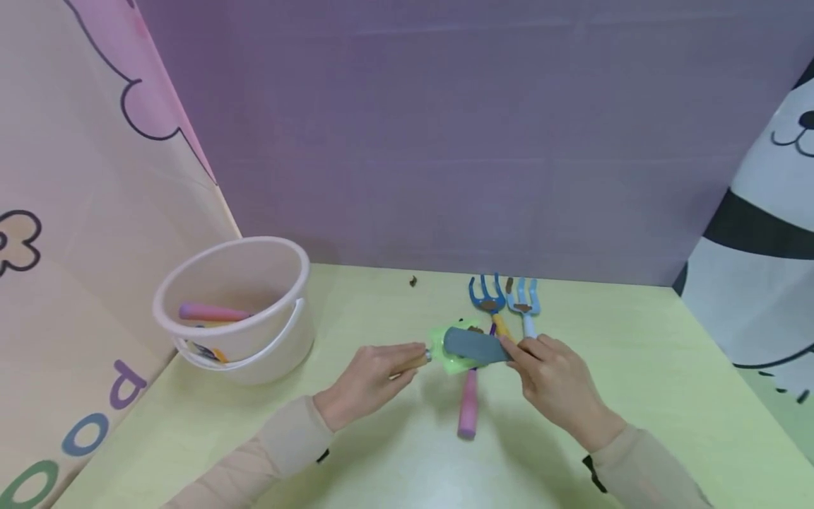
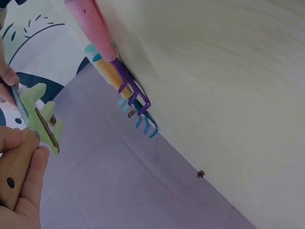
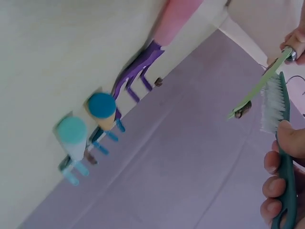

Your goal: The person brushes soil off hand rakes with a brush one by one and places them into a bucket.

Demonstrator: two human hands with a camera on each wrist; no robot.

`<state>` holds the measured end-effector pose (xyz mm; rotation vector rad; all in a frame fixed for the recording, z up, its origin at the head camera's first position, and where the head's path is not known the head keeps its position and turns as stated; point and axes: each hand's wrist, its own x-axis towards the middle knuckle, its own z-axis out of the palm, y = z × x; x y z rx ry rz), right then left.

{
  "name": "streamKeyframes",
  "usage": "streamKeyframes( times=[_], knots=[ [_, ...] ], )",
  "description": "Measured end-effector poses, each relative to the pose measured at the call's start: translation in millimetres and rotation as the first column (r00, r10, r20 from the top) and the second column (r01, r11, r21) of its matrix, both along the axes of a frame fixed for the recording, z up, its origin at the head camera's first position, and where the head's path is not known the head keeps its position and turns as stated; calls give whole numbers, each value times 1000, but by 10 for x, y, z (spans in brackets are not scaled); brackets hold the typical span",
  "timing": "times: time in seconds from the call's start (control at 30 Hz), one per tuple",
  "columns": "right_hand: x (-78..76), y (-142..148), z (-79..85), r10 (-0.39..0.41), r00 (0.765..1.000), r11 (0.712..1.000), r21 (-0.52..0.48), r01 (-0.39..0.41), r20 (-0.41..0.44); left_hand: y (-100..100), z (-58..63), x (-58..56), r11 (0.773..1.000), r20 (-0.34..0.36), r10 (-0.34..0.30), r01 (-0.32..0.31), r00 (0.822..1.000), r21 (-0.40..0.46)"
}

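My left hand [image 1: 375, 382] grips the wooden handle [image 2: 16, 167] of a small light-green hand rake [image 3: 257, 90]. Brown clumps of dirt [image 3: 243, 110] cling to its tines. My right hand [image 1: 562, 385] holds a dark green brush [image 3: 285, 183] by its handle, fingers wrapped round it. The white bristles [image 3: 273, 102] face the green rake, right at its side. Both tools are held up over the table, and the brush back hides part of the rake in the head view. Below them lies a purple rake with a pink handle [image 1: 468, 410].
Toward the back of the pale table [image 1: 636, 353] lie a blue rake [image 1: 487, 300] and a light-blue rake [image 1: 523, 304], both with brown dirt. A brown crumb [image 1: 413, 281] lies near the back edge. At left stands a white bucket [image 1: 295, 346] with a pink-handled tool [image 1: 213, 312] inside.
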<state>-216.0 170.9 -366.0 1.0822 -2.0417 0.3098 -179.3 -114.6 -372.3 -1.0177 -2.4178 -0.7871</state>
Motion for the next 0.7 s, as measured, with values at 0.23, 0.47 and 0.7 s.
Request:
streamKeyframes(
  times=[0.23,0.47,0.7],
  knots=[
    [-41,37,4,-11,999,1000,10,11,-35,-52,-19,32,999,41,31,-32,999,24],
    [3,69,12,-17,983,998,-58,29,185,-42,0,32,998,89,33,-38,995,54],
    [15,103,39,-117,879,965,-157,210,461,-36,9,21,997,107,43,-50,993,65]
  ],
)
